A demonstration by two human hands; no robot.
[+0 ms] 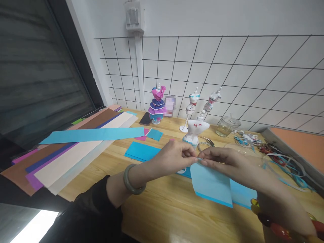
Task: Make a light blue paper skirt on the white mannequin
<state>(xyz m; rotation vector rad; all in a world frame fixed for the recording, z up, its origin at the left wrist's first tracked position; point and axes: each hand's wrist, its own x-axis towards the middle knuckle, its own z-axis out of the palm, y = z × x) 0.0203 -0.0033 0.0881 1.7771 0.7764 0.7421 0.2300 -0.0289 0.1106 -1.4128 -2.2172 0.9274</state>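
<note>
A light blue paper sheet (212, 185) with a brighter blue lower edge hangs from my fingers above the wooden table (157, 209). My left hand (174, 157) is closed in a pinch at its upper left corner. Close beside it, my right hand (222, 160) pinches the same top edge, fingertips almost touching the left ones. Behind the hands stands a small white dress form (193, 130). Folded bright blue paper (141, 151) lies beyond my left forearm, and another light blue piece (243, 193) shows under my right hand.
Long coloured paper strips (76, 148) cover the table's left side. Farther back are a dressed doll form (157, 106), a phone (145, 118), two more white forms and a glass cup (225, 127). Ribbons and cords (286, 165) lie at the right beside an orange-topped tray (301, 148).
</note>
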